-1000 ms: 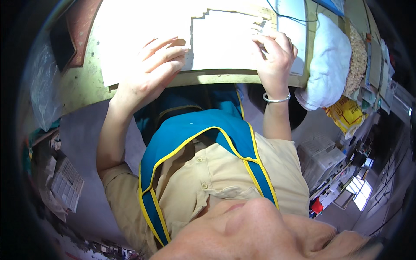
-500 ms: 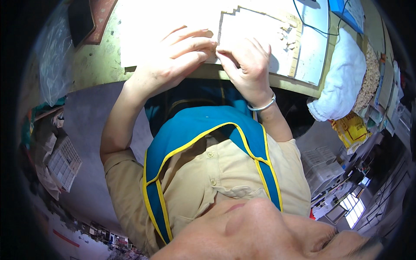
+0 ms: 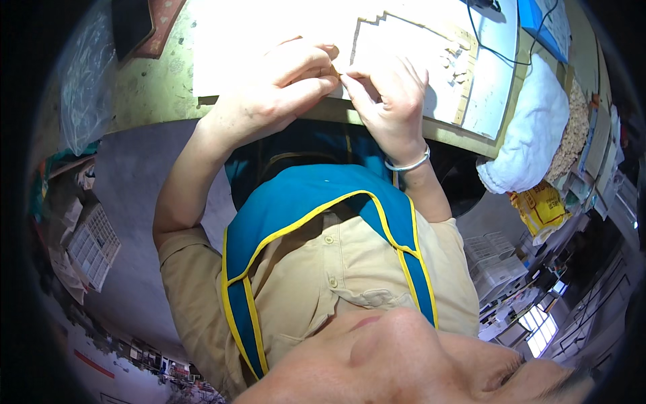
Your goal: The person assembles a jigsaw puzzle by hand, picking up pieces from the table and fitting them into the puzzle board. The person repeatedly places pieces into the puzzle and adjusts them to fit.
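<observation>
The small pale pieces (image 3: 457,62) are lying in a loose cluster on the white board (image 3: 404,40), near its yellowish edge strip (image 3: 467,97); they are sitting at two o'clock from my right hand (image 3: 393,94); judging by their size, they are probably going to feel light and stiff, perhaps brittle at thin corners, so I am thinking of a gentle thumb-and-forefinger hold on opposite edges; their smallness is leaving little room for a second finger, and a hard squeeze could be flicking one away; whether they are slippery I cannot tell.

My right hand is resting with thumb and forefinger drawn near each other, its tips pointing to ten o'clock; my left hand (image 3: 286,84) is lying opposite, its fingers curled and its thumb reaching toward three o'clock; the tips of both are nearly meeting, and glare is hiding whether either is clamped on something tiny there.

Further out, a black cable (image 3: 501,60) is looping at two o'clock from my right hand, with a blue box (image 3: 544,30) beyond it; a white cloth (image 3: 528,135) is hanging over the worktop (image 3: 151,91) edge between three and four; a clear plastic bag (image 3: 84,91) is lying at nine o'clock from my left hand, and a dark slab (image 3: 131,27) at ten.
</observation>
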